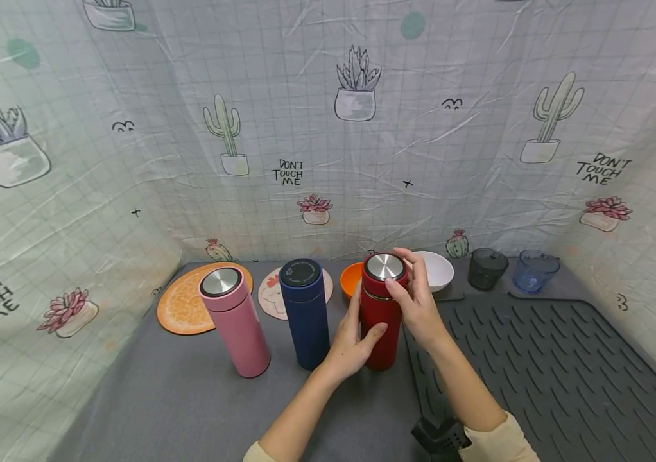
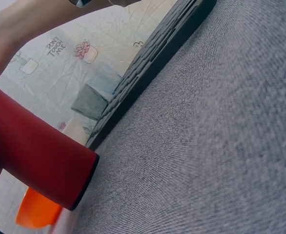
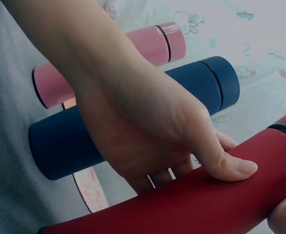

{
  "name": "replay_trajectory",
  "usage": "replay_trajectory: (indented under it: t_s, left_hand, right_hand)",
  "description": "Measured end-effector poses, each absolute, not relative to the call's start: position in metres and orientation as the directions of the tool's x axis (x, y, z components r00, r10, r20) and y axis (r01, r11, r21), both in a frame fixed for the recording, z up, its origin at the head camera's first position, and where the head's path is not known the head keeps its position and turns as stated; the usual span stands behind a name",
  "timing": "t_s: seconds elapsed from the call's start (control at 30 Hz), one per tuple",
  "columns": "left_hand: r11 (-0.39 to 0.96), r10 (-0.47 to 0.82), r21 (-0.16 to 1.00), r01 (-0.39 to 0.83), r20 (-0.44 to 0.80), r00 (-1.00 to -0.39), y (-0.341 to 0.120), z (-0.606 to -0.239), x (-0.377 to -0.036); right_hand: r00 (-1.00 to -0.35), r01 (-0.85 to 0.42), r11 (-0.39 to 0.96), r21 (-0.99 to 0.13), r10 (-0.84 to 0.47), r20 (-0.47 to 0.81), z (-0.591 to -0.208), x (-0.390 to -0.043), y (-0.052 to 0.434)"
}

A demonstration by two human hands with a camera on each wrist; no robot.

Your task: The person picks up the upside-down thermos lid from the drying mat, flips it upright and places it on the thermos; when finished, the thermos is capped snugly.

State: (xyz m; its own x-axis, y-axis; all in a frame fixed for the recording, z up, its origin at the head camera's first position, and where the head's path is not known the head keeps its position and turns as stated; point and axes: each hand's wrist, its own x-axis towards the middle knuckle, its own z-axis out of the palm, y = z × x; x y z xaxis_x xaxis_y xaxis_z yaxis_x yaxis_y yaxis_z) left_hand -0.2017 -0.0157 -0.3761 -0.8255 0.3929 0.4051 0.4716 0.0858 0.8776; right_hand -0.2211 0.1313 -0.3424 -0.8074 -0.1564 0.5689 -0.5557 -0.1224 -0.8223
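Observation:
A red thermos bottle (image 1: 381, 333) with a steel-topped lid (image 1: 386, 266) stands on the grey table, right of the other bottles. My left hand (image 1: 352, 343) grips its body, the thumb across the front and the fingers behind. At the top, my right hand (image 1: 418, 305) holds the red lid, its thumb on the near side and the fingers round the far right side. In the right wrist view the left hand (image 3: 157, 122) wraps the red body, and a dark ring shows below the lid. Left of it stand a navy thermos (image 1: 307, 321) and a pink thermos (image 1: 238, 327), both upright with lids on.
Behind the bottles lie an orange-slice placemat (image 1: 186, 305) and a round chicken-print mat (image 1: 270, 298). An orange bowl (image 1: 350, 279) and a white bowl (image 1: 440, 273) sit further back. Dark grey (image 1: 486, 269) and blue (image 1: 535, 271) glasses stand behind a black ridged mat (image 1: 536, 359) at right.

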Motion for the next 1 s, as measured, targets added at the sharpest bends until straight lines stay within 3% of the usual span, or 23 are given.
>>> replay_trajectory:
  t_s: [0.33, 0.5, 0.67, 0.87, 1.0]
  left_hand:
    - [0.085, 0.392, 0.883, 0.463, 0.397, -0.83, -0.0155, -0.3756, -0.2005]
    - [0.08, 0.391, 0.872, 0.483, 0.418, -0.82, -0.0153, -0.3764, -0.2012]
    - [0.073, 0.396, 0.874, 0.48, 0.416, -0.818, -0.0153, -0.3766, -0.2016]
    - [0.074, 0.386, 0.866, 0.495, 0.433, -0.815, -0.015, -0.3775, -0.2015]
    - [0.075, 0.385, 0.861, 0.504, 0.441, -0.811, -0.0148, -0.3775, -0.2013]
  right_hand:
    - [-0.865, -0.477, -0.132, -0.869, -0.101, 0.491, -0.3382, -0.219, 0.1281]
    - [-0.853, -0.472, -0.169, -0.866, -0.161, 0.496, -0.3373, -0.2199, 0.1317]
    - [-0.858, -0.477, -0.191, -0.858, -0.111, 0.501, -0.3395, -0.2215, 0.1295]
    - [-0.845, -0.459, -0.209, -0.864, -0.197, 0.497, -0.3385, -0.2209, 0.132]
    - [-0.847, -0.473, -0.22, -0.853, -0.155, 0.509, -0.3384, -0.2213, 0.1318]
